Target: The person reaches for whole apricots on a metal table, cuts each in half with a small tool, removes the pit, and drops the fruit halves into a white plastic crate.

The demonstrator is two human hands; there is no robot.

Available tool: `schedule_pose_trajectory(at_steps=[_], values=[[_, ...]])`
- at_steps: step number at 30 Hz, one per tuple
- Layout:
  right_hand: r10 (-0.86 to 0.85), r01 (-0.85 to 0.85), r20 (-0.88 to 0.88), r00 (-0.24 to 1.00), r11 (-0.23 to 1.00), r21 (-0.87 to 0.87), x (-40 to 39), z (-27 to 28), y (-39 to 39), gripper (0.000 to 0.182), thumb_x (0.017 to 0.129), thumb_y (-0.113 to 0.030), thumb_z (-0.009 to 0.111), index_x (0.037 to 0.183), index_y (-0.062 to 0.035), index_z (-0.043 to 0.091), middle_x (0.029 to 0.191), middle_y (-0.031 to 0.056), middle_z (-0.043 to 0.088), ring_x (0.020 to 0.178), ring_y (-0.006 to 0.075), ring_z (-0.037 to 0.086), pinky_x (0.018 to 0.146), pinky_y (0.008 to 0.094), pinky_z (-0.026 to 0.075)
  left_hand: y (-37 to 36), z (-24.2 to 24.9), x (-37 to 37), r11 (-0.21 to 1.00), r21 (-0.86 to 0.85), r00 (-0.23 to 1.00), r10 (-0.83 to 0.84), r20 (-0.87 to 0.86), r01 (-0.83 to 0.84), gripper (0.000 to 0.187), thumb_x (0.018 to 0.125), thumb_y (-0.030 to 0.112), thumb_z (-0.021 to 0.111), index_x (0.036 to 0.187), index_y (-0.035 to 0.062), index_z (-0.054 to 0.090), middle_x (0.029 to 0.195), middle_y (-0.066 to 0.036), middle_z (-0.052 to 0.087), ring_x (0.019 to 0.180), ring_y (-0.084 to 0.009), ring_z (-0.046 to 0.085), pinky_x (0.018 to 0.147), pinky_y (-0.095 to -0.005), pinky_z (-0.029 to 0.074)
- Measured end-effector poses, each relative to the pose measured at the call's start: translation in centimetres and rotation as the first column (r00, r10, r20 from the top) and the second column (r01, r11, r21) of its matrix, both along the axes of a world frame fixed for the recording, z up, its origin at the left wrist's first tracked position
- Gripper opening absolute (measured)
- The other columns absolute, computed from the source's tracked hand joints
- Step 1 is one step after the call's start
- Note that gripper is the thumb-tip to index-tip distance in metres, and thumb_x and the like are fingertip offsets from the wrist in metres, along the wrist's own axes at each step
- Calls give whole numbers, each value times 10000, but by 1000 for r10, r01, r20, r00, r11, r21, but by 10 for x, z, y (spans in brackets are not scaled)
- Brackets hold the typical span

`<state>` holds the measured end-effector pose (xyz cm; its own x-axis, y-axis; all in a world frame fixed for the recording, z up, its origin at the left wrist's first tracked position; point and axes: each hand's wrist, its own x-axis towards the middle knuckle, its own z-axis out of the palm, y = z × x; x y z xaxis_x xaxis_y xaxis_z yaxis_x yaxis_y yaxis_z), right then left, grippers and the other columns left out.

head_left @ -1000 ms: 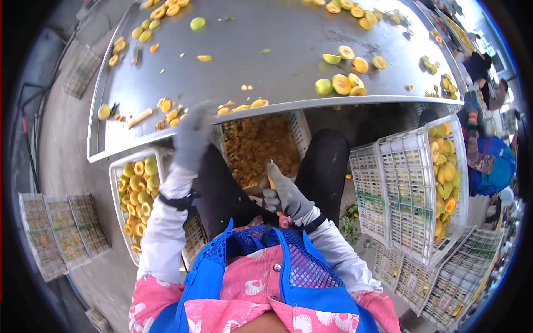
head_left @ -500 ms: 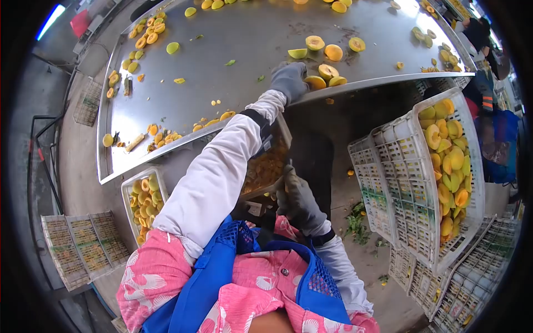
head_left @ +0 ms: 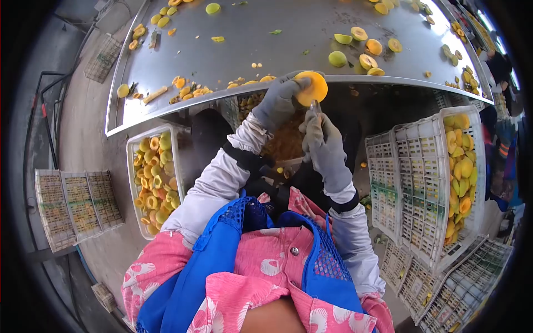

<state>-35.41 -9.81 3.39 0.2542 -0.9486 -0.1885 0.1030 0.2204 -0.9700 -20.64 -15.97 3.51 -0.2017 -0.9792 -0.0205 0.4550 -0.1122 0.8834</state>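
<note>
My left hand [head_left: 279, 101], in a grey glove, grips a yellow peach half [head_left: 312, 89] just over the near edge of the metal table [head_left: 250, 50]. In my right hand [head_left: 326, 147], also gloved, is a small knife [head_left: 315, 105], its short metal blade right at the lower edge of the peach half. Beyond the hands, a few cut halves [head_left: 368, 61] and a greenish fruit [head_left: 337, 59] lie near the table's rim. Small yellow scraps [head_left: 191, 91] are scattered along that rim to the left.
A white crate full of fruit halves [head_left: 155, 177] stands at my left, with another crate [head_left: 32, 202] farther left. On the right, a tilted white crate [head_left: 408, 183] holds more halves above stacked crates [head_left: 461, 288]. Another person [head_left: 502, 139] is at the far right.
My left hand has drawn back from the table's edge and now holds a peach half. My right hand has come up with the knife to meet it. The view has shifted slightly.
</note>
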Motion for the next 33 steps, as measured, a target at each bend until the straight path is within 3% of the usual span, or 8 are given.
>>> schedule_pose_trajectory(at_steps=[2,4,7,11,13,23,25,33], values=[[43,-42,-44,998,999,27,13,2,7,281,1005,-293,518,1050,-28,601,705,-25,542,569,33,449,524,218,403,28,6,4,980,-161,974,147,171,-119,363,960,240,543,1191,-35,602,1025,-85,650,926,-136,607,853,-284,494],[23,-29,-128,992,998,-51,29,-1,16,293,1004,-300,519,1046,-21,599,692,-26,535,551,33,462,498,226,402,40,-4,5,979,-77,981,185,-51,-189,329,983,259,503,1130,-14,612,1021,-80,643,897,-146,601,819,-298,502],[46,-45,-106,993,999,10,46,14,32,312,1002,-307,518,1028,-7,597,663,-17,531,530,46,485,475,242,404,53,-12,16,752,-580,798,539,270,-312,347,1021,313,421,1054,15,597,1020,-70,624,886,-161,592,801,-284,495],[30,-30,-102,994,1000,3,65,24,41,323,1002,-311,511,1018,-2,602,640,-14,521,508,55,494,454,246,397,67,-5,20,671,-599,718,661,218,-437,386,1028,336,401,1067,8,600,1018,-72,625,883,-144,586,799,-275,490],[6,-36,-182,983,986,-161,70,24,42,308,998,-285,509,1019,9,601,633,43,559,519,123,544,483,286,431,72,3,22,727,-476,762,626,166,-494,229,899,65,590,1107,-1,518,987,-123,660,847,-188,652,762,-291,528],[-57,-247,-469,882,790,-561,72,20,35,305,992,-262,504,1019,30,586,679,135,604,562,229,600,534,366,475,89,16,32,812,-195,832,553,-44,-551,337,1019,238,410,1059,-12,633,963,-55,656,812,-114,585,764,-244,483],[244,-227,-326,913,970,91,74,38,40,386,1010,-360,459,961,6,572,628,60,550,485,175,535,464,334,439,88,11,35,782,-250,789,607,96,-571,301,1004,227,446,1029,5,648,928,-36,650,798,-96,566,744,-236,470],[421,-521,313,852,610,597,68,52,30,513,970,-623,363,851,-134,460,568,-79,285,410,46,227,363,211,218,87,-2,55,816,-218,650,563,511,-535,314,948,330,537,965,45,667,745,-98,654,700,-159,620,667,-314,482]])
